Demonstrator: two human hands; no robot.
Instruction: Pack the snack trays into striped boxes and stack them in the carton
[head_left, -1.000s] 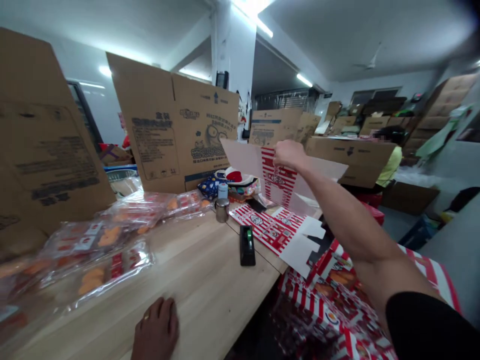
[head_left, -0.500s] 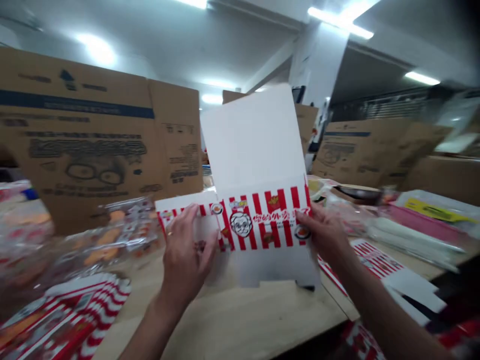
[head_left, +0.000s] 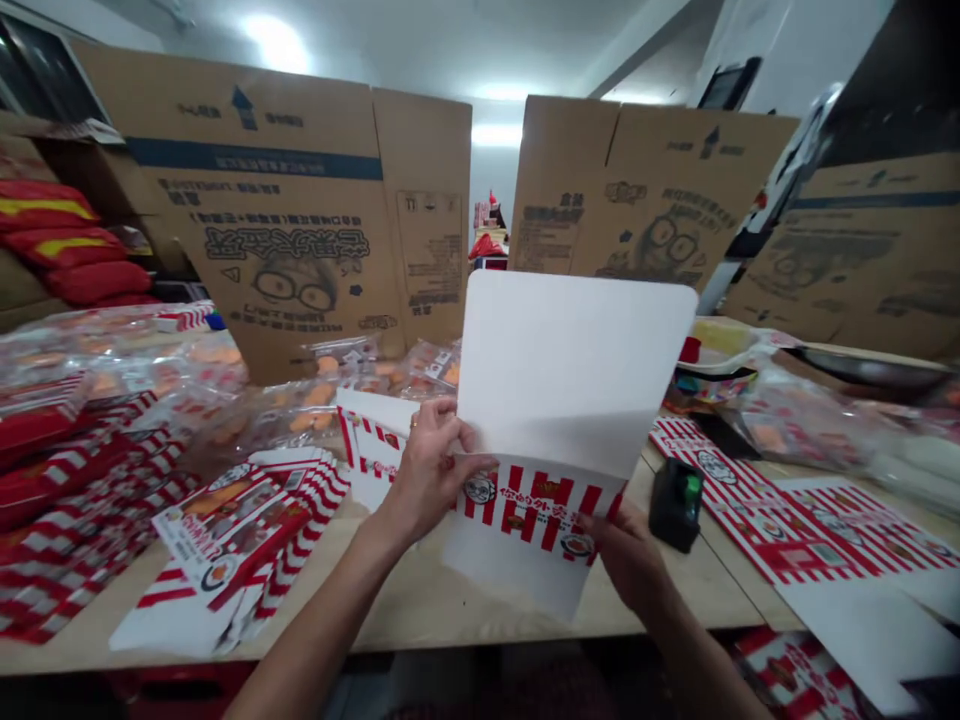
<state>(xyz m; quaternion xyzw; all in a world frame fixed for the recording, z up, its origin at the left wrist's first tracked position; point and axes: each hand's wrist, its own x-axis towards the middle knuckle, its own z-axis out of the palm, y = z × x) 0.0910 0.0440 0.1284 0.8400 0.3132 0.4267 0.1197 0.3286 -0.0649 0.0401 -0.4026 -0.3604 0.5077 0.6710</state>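
A red-and-white striped paper food box (head_left: 562,370), partly unfolded, is held upright over the table between my two hands. Its large white flap stands up at the back, and a white panel hangs below the printed strip. My left hand (head_left: 435,470) pinches the box at its left fold, beside a striped side panel (head_left: 364,450) that sticks out leftward. My right hand (head_left: 630,550) grips the lower right corner of the printed strip, thumb in front. Close to the right hand sits a small black object with a green part (head_left: 676,503).
A stack of flat striped boxes (head_left: 247,520) lies at left, with more striped packs (head_left: 67,500) beyond. Clear bags with orange items (head_left: 315,400) line the back. Large cardboard sheets (head_left: 300,230) stand behind. Flat striped cartons (head_left: 795,520) lie at right.
The view has swung left. My left hand has shifted from the side panel to the fold by the large flap. The box is tilted differently, and the right hand still holds its right end.
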